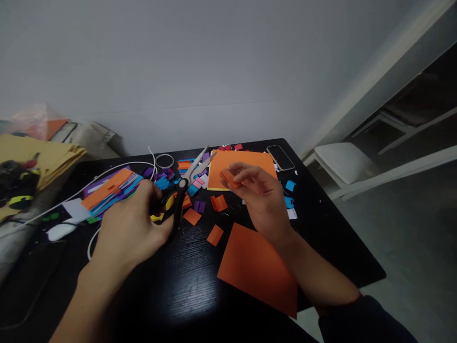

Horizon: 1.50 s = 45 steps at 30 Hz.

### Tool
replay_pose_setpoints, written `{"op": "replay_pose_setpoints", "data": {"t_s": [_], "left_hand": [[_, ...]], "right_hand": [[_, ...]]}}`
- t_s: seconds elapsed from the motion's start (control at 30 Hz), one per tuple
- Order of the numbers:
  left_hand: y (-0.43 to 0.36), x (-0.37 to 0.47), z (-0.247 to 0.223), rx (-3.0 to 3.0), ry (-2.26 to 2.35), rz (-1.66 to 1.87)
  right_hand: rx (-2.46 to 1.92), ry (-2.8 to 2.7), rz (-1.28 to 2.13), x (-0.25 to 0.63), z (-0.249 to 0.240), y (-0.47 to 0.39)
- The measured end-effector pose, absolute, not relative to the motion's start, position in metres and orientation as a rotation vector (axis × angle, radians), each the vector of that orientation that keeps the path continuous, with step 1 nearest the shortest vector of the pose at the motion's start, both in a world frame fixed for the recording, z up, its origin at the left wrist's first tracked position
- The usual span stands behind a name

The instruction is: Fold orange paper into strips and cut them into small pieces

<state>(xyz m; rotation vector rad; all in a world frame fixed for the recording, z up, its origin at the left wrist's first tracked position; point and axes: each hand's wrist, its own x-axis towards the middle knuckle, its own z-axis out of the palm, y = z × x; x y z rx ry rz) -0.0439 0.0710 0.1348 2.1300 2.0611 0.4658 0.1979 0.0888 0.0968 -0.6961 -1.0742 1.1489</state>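
Note:
My left hand [134,224] grips the black handles of a pair of scissors [183,183], whose blades point away from me and stand a little apart. Between the fingers of my right hand [262,200] is a small orange paper piece [230,177], partly hidden by the fingertips. Behind that hand lies a stack of orange paper [246,159] with a yellow edge beneath. A larger orange sheet [257,267] rests under my right forearm. Loose orange paper pieces [215,235] lie between the two hands, one of them folded [219,203].
Coloured paper scraps [200,206] spread over the black table [189,290]. At left are stacked paper strips [110,190], a white cable [117,166] and a dark phone-like slab [28,281]. A phone [281,157] lies at the back right corner. Beyond stands a white stool [346,162].

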Motion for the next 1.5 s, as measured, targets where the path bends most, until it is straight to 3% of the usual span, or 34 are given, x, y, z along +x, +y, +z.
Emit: {"op": "replay_pose_setpoints", "data": {"t_s": [0.17,0.43,0.57,0.7,0.97,1.23,1.5], "left_hand": [[0.068,-0.041,0.136,2.144,2.114,0.397],[0.064,-0.04,0.135,2.329,2.107,0.302],[0.065,-0.041,0.134,2.344,2.114,0.33],[0.067,-0.042,0.133,2.332,2.137,0.36],[0.067,-0.043,0.13,2.188,2.146,0.541],[0.064,-0.042,0.13,2.269,1.949,0.737],[0.062,-0.039,0.13,2.388,1.82,0.718]], "right_hand": [[-0.69,-1.1,1.166,0.197,0.101,0.086],[-0.74,-1.624,0.234,0.198,0.097,0.084],[-0.797,-1.693,0.112,0.203,0.092,0.09],[-0.787,-1.573,0.227,0.202,0.095,0.088],[-0.789,-1.288,0.84,0.204,0.104,0.086],[-0.827,-1.139,1.095,0.204,0.107,0.089],[-0.698,-1.092,1.178,0.204,0.103,0.091]]}}
